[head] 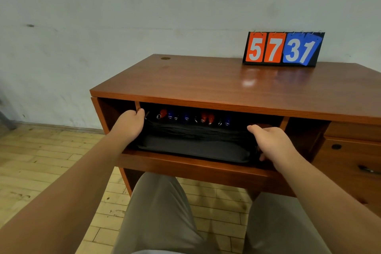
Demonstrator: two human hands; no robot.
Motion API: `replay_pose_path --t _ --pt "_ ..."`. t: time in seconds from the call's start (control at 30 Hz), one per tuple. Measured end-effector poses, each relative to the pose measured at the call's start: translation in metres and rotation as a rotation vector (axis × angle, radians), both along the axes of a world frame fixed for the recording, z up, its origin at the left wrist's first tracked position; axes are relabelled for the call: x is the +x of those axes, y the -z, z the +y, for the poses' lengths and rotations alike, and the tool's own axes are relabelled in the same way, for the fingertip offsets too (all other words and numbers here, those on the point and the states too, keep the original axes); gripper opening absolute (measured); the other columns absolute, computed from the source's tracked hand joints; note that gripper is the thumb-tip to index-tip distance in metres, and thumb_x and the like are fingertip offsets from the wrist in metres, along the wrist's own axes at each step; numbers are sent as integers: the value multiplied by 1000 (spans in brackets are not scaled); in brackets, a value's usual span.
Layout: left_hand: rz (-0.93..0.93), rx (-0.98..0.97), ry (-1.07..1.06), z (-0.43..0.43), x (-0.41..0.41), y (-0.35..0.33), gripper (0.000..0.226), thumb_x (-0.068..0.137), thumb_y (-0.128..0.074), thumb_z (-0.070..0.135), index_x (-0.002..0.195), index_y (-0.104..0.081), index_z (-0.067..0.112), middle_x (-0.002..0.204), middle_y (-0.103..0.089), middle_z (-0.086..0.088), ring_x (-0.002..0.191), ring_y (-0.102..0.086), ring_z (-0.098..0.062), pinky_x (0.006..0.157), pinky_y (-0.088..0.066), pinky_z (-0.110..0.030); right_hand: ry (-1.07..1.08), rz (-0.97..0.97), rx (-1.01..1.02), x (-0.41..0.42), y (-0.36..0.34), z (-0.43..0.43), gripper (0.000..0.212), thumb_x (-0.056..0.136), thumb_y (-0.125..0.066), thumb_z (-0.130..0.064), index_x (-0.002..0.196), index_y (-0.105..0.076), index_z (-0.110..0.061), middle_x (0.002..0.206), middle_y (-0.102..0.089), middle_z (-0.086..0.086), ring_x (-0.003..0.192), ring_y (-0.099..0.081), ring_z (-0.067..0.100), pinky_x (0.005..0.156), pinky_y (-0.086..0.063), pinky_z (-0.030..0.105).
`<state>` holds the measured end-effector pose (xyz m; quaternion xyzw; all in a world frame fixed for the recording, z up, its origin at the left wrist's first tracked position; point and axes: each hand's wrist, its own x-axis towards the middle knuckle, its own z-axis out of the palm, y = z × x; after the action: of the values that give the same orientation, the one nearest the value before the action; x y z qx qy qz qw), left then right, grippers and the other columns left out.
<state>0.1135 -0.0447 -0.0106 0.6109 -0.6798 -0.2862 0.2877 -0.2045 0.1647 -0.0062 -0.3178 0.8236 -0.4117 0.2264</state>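
I am sitting at the desk (206, 84) and both my hands are reaching into the open shelf under the top, approx. in the middle part. My left hand (131, 125) is gripping the far left corner of the black case (195, 146); the fingers are curling round the edge, and the tips are hidden behind it. My right hand (272, 143) is holding the right end of the same case: the thumb is lying on top and pointing left, and the other fingers are bending down round the side, so I cannot see their tips well.

The case is lying flat on the pull-out tray (185, 161), w/ its long side parallel to the front edge, between my 2 hands. Along its far edge, a row of red and blue tabs (203, 116) w/ small metal rings is showing in the dark.

On the desk top, at the back right, a scoreboard (283, 49) is standing upright and showing 57 in orange and 31 in blue. The last blue card is hanging a bit tilted. To the right of the shelf are the drawers (350, 150). My knees (160, 212) in light trousers are resting below the tray, above the wood floor (41, 161).
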Motion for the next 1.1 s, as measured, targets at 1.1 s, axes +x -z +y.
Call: replay_pose_path --t 1.1 --pt "-78 -56 -55 19 2 16 58 106 -64 31 155 -39 12 107 -66 -3 82 -63 -12 57 -42 -23 -13 165 -94 -7 18 -16 46 110 -52 -32 151 -59 -14 83 -74 6 75 -75 24 74 -65 41"
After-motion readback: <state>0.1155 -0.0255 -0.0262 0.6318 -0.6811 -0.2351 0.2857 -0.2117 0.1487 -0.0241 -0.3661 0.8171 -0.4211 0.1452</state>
